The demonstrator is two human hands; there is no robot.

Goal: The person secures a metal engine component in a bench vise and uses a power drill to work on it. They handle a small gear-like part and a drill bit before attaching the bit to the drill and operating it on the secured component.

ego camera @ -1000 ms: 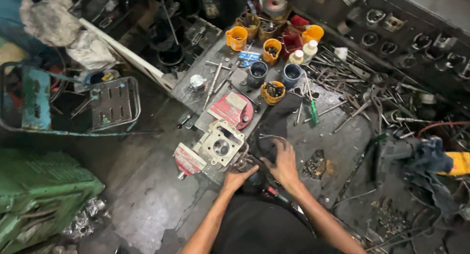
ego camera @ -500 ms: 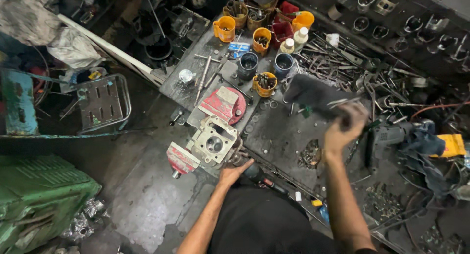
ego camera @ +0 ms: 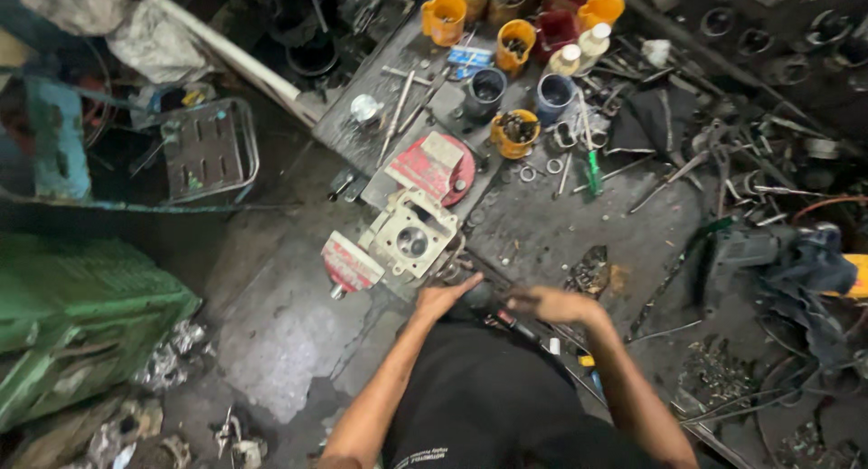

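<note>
Both grips read loose from up here. My left hand is half curled, fingertips touching the near edge of the cylinder head, not clamped on anything I can make out. My right hand hovers flat, fingers spread, holding nothing; it is blurred, so I can't tell what lies beneath it. The cylinder head sits on the greasy bench between a red flat plate on its near left and a red round cover beyond. Its long axis runs diagonally, near left to far right, round bore facing up. To do this well, I'd steady the casting before working.
</note>
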